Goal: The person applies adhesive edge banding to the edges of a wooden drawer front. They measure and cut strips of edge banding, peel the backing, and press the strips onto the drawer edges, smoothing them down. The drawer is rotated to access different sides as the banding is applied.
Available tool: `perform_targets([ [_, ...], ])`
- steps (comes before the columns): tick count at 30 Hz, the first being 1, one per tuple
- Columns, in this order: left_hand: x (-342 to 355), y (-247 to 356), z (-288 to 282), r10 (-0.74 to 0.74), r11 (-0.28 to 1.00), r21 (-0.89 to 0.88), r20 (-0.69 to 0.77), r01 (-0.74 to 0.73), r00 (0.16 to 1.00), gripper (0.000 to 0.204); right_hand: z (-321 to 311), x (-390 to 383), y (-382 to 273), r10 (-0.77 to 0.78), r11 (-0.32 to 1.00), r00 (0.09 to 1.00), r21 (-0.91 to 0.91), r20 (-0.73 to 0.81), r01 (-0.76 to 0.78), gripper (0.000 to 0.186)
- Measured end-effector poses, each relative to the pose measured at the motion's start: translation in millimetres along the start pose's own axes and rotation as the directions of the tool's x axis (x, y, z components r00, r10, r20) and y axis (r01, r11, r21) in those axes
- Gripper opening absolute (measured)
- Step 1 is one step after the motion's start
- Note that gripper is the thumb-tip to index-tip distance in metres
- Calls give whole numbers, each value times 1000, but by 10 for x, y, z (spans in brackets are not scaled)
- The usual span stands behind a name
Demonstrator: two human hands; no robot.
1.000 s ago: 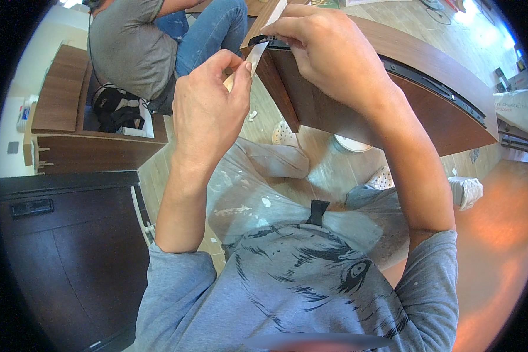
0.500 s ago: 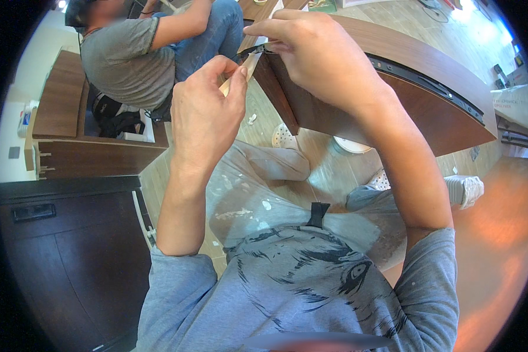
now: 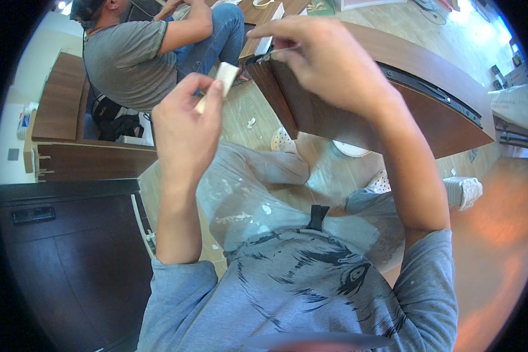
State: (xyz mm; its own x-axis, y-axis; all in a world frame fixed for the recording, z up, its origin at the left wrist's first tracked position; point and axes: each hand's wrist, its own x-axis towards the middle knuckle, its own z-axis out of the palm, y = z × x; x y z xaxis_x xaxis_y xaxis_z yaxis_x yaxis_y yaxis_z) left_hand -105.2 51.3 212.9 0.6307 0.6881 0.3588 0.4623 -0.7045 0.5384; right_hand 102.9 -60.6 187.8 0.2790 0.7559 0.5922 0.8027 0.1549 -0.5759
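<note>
My left hand [image 3: 188, 126] is closed, pinching a small, flat, pale strip [image 3: 227, 75] between thumb and fingers. The strip stands apart from the brown wooden piece [image 3: 340, 114] to its right. Over the near left corner of that piece is my right hand [image 3: 331, 64], its index finger stretched out. Its thumb and other fingers press together at the corner, beside a small dark fitting [image 3: 258, 58]; whatever they grip is hidden. A white strip [image 3: 265, 44] lies beneath the right fingers. Along the wooden piece's side runs a black drawer slide [image 3: 434, 91].
A co-worker [image 3: 129, 64] sits at the upper left, near a brown cabinet [image 3: 58, 105] with a black bag [image 3: 114, 117]. A white-lidded bucket [image 3: 352, 148] stands below the wooden piece. A dark door panel [image 3: 70, 252] fills the lower left.
My left hand has drawn back from the corner, down and to the left, with the pale strip. My right hand stays at the corner, shifted slightly. The co-worker has leaned a little.
</note>
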Motion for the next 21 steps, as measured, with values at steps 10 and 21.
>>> perform_targets([
  [10, 251, -696, 231, -320, 811, -517, 2, 275, 948, 25, -59, -248, -316, 321, 903, 944, 278, 75, -329, 76],
  [21, 1204, -429, 1242, -165, 229, -956, 148, 184, 975, 39, 574, -207, -717, 577, 344, 706, 662, 410, -666, 93],
])
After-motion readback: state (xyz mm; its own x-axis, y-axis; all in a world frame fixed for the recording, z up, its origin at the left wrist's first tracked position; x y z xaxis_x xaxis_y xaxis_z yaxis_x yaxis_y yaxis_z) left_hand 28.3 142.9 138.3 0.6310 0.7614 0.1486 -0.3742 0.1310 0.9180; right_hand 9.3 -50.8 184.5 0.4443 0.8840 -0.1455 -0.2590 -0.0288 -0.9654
